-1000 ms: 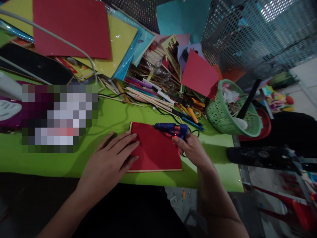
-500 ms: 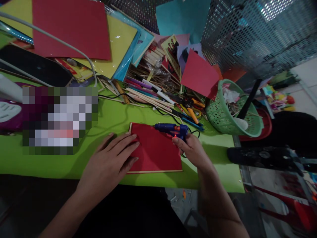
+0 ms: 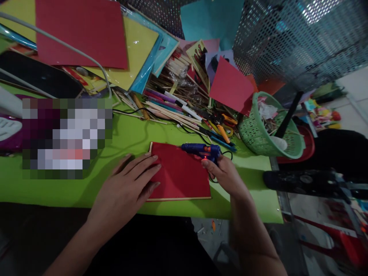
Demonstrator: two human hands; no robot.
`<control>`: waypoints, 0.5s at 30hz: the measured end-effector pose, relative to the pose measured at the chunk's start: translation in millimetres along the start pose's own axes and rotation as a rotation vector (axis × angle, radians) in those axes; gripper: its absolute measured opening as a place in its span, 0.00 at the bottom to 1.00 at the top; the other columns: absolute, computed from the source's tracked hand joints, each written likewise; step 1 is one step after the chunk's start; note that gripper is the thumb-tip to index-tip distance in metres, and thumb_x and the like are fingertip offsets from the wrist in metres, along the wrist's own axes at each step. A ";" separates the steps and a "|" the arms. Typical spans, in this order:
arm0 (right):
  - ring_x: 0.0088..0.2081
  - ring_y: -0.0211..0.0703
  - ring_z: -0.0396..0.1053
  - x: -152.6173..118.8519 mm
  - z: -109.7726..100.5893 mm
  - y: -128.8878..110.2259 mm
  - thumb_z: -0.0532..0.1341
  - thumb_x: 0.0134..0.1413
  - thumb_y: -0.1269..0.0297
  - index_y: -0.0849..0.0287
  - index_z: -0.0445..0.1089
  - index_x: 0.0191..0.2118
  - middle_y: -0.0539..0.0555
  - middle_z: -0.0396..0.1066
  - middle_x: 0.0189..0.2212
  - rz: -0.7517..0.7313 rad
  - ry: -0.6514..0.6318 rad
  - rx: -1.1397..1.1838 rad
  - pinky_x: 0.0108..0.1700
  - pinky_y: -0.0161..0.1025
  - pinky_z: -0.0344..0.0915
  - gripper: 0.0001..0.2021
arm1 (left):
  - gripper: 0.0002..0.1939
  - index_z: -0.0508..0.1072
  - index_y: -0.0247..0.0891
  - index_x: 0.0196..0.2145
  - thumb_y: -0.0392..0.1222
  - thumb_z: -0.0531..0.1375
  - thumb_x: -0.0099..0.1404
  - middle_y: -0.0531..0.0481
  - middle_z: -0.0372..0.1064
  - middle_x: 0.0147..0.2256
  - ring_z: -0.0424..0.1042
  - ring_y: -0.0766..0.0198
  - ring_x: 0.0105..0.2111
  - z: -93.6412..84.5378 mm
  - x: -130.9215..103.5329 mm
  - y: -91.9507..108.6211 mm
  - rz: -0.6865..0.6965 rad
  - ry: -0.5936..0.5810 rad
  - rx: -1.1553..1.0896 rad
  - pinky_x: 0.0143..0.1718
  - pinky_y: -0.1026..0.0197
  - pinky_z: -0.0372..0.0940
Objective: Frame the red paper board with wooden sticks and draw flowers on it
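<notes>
A red sheet (image 3: 181, 176) lies on the green tabletop close to its front edge, with thin pale wooden strips along its near edge and at its left side. My left hand (image 3: 129, 180) rests flat over the sheet's left part, fingers stretched out. In my right hand (image 3: 222, 170) is a blue glue gun (image 3: 198, 149) with a small red light glowing on it. Its nozzle points left, at the far edge of the sheet. Whether the tip touches the sheet I cannot tell.
Behind the sheet lie wooden sticks (image 3: 175, 113), markers and orange-handled pliers (image 3: 222, 132). A green plastic basket (image 3: 247, 128) stands at the right. Coloured sheets (image 3: 80, 34) are piled at the back left, near a purple power strip (image 3: 10, 132). Cords cross the table.
The glue gun in my right hand has shifted slightly to the right along the sheet's far edge. My left hand stays on the sheet.
</notes>
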State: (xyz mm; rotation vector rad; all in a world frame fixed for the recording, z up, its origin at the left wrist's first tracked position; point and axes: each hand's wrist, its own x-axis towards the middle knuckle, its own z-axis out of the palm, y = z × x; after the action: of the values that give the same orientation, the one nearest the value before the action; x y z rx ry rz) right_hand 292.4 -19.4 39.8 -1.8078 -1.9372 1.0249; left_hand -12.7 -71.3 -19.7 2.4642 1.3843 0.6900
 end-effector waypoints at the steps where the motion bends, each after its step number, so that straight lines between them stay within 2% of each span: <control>1: 0.21 0.39 0.59 -0.7 -0.9 1.4 0.59 0.64 0.42 0.58 0.78 0.43 0.49 0.66 0.20 0.004 0.005 0.011 0.25 0.37 0.57 0.23 | 0.20 0.70 0.43 0.62 0.47 0.54 0.77 0.48 0.67 0.66 0.67 0.52 0.65 0.1 0.0 0.0 0.000 0.003 -0.003 0.69 0.41 0.55; 5: 0.20 0.39 0.59 -2.2 -2.4 8.1 0.61 0.63 0.41 0.57 0.75 0.35 0.48 0.63 0.18 0.023 0.027 0.056 0.23 0.37 0.56 0.22 | 0.20 0.70 0.43 0.62 0.47 0.55 0.76 0.48 0.67 0.66 0.67 0.51 0.64 0.6 -0.5 -0.4 -0.003 0.003 -0.012 0.68 0.40 0.56; 12: 0.21 0.39 0.58 0.0 -1.0 4.7 0.60 0.64 0.41 0.58 0.79 0.47 0.49 0.64 0.20 -0.002 0.001 0.014 0.24 0.36 0.55 0.25 | 0.20 0.71 0.43 0.62 0.47 0.55 0.76 0.47 0.68 0.65 0.68 0.50 0.64 0.4 -0.4 -0.2 -0.014 0.010 -0.028 0.69 0.40 0.57; 15: 0.21 0.38 0.58 -0.3 -0.9 2.1 0.59 0.64 0.40 0.59 0.80 0.49 0.49 0.65 0.21 0.011 -0.006 0.009 0.25 0.36 0.56 0.26 | 0.20 0.71 0.43 0.62 0.48 0.55 0.76 0.48 0.68 0.65 0.67 0.51 0.65 0.7 -0.6 -0.6 0.000 0.011 -0.014 0.69 0.40 0.56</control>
State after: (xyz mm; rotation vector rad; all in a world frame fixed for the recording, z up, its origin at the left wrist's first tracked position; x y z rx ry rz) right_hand 294.6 -19.5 39.1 -1.8147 -1.9250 1.0415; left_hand -13.1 -71.5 -20.7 2.4533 1.3795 0.7122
